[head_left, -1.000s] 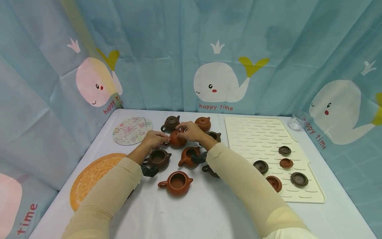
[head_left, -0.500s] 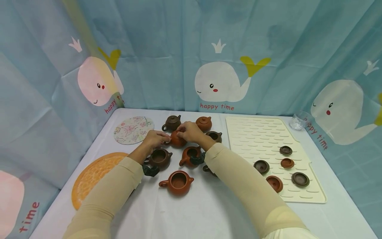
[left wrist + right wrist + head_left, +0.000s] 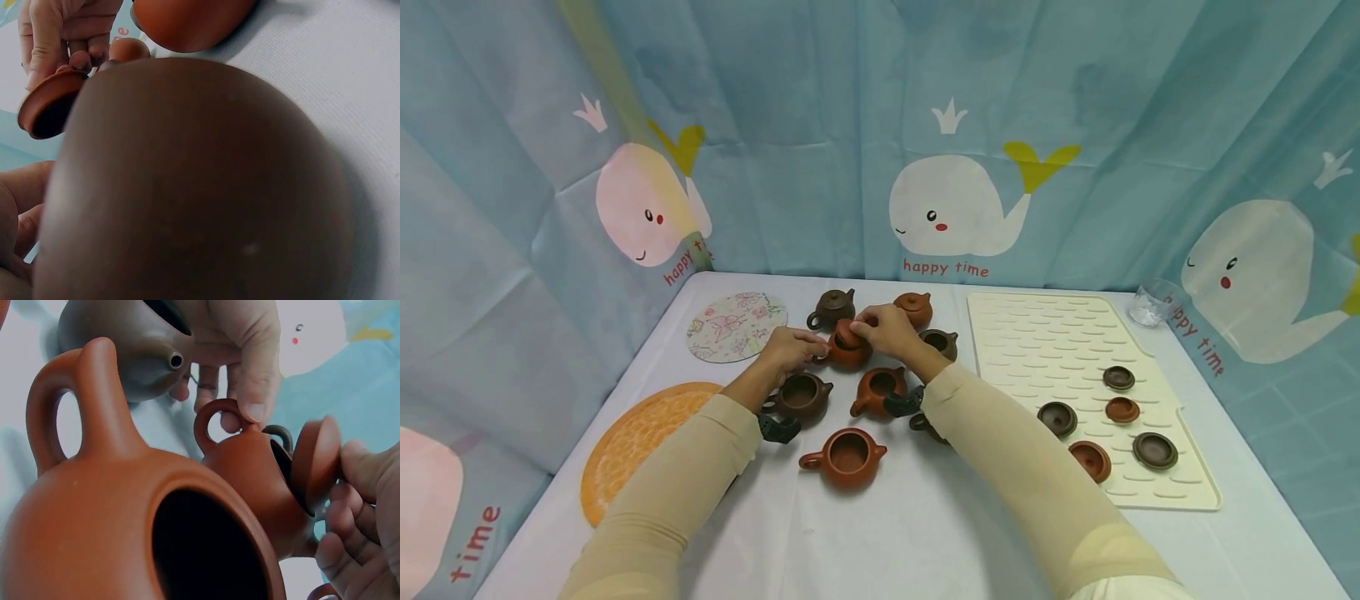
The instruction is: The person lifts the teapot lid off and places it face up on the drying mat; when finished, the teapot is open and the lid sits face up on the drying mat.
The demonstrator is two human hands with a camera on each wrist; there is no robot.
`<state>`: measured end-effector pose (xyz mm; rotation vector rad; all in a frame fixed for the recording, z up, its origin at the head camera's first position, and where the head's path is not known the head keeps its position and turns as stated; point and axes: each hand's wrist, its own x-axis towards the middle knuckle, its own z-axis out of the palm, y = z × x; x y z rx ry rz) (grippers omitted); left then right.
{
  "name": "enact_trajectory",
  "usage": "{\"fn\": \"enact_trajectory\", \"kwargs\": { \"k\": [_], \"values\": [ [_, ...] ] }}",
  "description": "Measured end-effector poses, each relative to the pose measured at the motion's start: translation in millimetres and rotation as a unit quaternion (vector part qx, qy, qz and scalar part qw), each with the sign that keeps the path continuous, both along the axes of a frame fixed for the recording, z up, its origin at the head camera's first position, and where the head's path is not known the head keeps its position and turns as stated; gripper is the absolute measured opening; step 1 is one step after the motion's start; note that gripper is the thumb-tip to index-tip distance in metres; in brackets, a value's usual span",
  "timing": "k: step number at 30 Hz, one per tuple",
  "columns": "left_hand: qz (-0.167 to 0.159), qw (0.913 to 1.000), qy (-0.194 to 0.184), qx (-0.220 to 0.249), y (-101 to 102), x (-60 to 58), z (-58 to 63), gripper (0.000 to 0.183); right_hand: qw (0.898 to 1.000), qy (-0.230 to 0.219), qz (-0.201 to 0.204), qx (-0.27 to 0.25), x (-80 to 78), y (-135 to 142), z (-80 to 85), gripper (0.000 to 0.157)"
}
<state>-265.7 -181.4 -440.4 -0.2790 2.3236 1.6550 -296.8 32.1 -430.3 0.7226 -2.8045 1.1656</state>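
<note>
My left hand (image 3: 792, 350) pinches the handle of a small reddish-brown teapot (image 3: 850, 360), seen clearly in the right wrist view. The fingers of my right hand (image 3: 891, 332) hold its lid (image 3: 317, 459) by the knob. Tilted, the lid stands above the pot's mouth, which shows a dark gap. In the left wrist view, a brown teapot (image 3: 194, 181) fills the middle and hides much of my left hand (image 3: 19, 212). Nearby stand a lidless brown teapot (image 3: 803, 410), a lidless red teapot (image 3: 868, 404) and another red one (image 3: 848, 475) nearer the front.
Behind are a lidded dark teapot (image 3: 833, 310) and a lidded orange teapot (image 3: 916, 310). A lidless dark teapot (image 3: 949, 345) sits right. Several lids lie on the cream mat (image 3: 1037, 333). A clear cup (image 3: 1150, 307), floral mat (image 3: 737, 327) and orange round mat (image 3: 640, 442) flank them.
My right hand has raised and tilted the lid, which sat on the reddish teapot half a second ago. My left hand has stayed at the handle.
</note>
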Motion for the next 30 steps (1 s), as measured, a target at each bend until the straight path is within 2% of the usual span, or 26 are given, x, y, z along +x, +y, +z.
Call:
{"fn": "enact_trajectory", "kwargs": {
  "k": [5, 9, 14, 21, 23, 27, 30],
  "values": [
    [-0.002, 1.0, 0.001, -0.001, -0.1, 0.2, 0.6, 0.015, 0.996, -0.056, -0.008, -0.074, 1.1, 4.9, -1.6, 0.018],
    [0.001, 1.0, -0.002, -0.002, 0.5, 0.4, 0.7, 0.015, 0.979, -0.122, -0.001, -0.165, 2.7, 7.2, -1.4, 0.017],
    [0.002, 1.0, 0.0, -0.005, 1.5, 0.4, -0.2, 0.014, 0.941, -0.209, -0.003, -0.266, 4.6, 8.1, 1.6, 0.013],
    [0.001, 1.0, -0.002, -0.006, 2.0, -0.1, -2.8, 0.015, 0.898, -0.262, 0.003, -0.353, 9.5, 8.2, 10.3, 0.008],
    [0.0, 1.0, -0.005, -0.005, 1.5, -0.4, -3.6, 0.016, 0.882, -0.281, 0.01, -0.379, 11.0, 8.2, 12.4, 0.014],
    [-0.001, 1.0, -0.006, -0.008, 0.4, -0.4, -2.2, 0.018, 0.847, -0.321, 0.048, -0.42, 13.6, 9.0, 17.7, 0.042],
    [-0.002, 1.0, 0.001, -0.007, 0.4, -0.8, -0.9, 0.019, 0.822, -0.342, 0.079, -0.448, 16.7, 8.9, 23.2, 0.05]
  ]
}}
